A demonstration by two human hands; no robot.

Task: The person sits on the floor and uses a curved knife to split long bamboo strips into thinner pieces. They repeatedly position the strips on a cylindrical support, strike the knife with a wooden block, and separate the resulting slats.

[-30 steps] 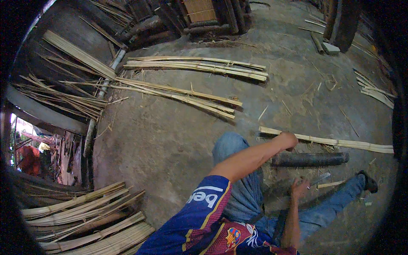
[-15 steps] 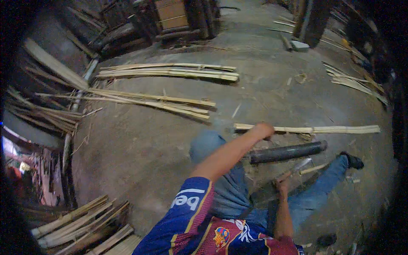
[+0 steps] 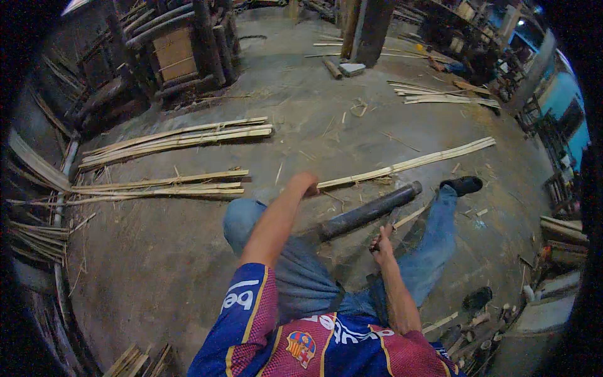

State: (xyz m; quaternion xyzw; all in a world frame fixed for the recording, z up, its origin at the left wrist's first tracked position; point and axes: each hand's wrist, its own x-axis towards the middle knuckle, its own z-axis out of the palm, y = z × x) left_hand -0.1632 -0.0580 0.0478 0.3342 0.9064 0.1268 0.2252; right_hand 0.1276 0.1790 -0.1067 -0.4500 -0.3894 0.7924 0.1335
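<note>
A long pale bundle of split bamboo strips [image 3: 411, 164] lies on the floor ahead of me. My left hand [image 3: 306, 183] is closed at its left end, with the fingers partly hidden. Lower down, my right hand [image 3: 380, 244] is closed round what looks like a knife [image 3: 394, 217], its greyish blade pointing away from me. Just beyond that blade a short pale strip [image 3: 411, 218] slants beside my outstretched leg. Between the bamboo strips and my right hand rests a dark cylindrical pipe or log [image 3: 369, 211].
Two more bamboo bundles, a farther one [image 3: 182, 139] and a nearer one [image 3: 160, 190], lie at the left. Another pile of strips [image 3: 446, 96] is at the far right. A post [image 3: 370, 31] stands at the back, with a pale block [image 3: 352, 69] at its foot.
The view has swung to the right, so everything sits farther left in it. My left hand has shifted along the bamboo strips to their left end. My right hand remains beside the dark cylinder.
</note>
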